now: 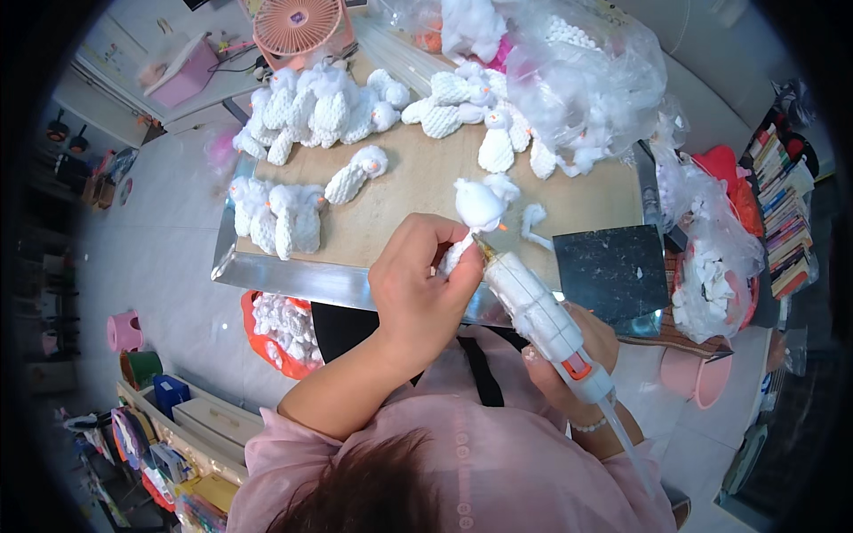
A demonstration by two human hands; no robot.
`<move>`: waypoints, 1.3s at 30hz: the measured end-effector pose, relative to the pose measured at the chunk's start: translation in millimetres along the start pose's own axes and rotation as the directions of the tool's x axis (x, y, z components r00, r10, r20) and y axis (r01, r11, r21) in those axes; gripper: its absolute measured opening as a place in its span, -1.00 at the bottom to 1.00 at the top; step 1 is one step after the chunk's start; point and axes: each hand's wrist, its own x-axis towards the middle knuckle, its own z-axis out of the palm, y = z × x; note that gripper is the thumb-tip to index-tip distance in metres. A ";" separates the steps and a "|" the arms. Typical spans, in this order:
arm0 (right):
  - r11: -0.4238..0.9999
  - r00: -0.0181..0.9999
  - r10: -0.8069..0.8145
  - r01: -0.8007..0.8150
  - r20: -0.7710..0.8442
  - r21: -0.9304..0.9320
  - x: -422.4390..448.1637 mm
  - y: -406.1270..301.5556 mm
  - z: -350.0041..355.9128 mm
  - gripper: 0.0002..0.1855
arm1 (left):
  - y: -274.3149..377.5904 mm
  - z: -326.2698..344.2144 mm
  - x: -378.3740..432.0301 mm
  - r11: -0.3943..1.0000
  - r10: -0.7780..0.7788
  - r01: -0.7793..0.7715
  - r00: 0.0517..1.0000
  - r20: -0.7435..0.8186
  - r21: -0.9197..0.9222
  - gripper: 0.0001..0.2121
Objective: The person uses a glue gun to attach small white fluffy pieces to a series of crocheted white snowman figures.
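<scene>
My left hand (pixel 426 286) pinches the knitted white body of a small doll; its round white head (pixel 478 205) with an orange nose points away from me over the table. My right hand (pixel 586 340) grips a white glue gun (pixel 536 303) with a clear glue stick running out of its rear. The gun's nozzle meets the doll close to my left fingertips, at the neck. Just right of the doll a loose fluffy white strip (pixel 534 225) lies on the table. Another white doll (pixel 356 174) rests on its own to the left.
White dolls (pixel 320 103) are bunched along the table's far side, with more dolls (pixel 278 213) at its left edge. A pink fan (pixel 300 23) and a clear plastic bag (pixel 586 73) stand behind. A black board (pixel 610 272) covers the near right corner. Below the metal table edge (pixel 300 278) sits a red bag (pixel 256 333).
</scene>
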 end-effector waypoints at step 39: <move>0.831 0.882 0.463 -0.467 0.091 0.301 -2.7 11.7 -19.1 -0.80 | -1.4 -1.8 -4.4 0.866 -0.286 0.340 0.938 0.193 -0.368 -0.90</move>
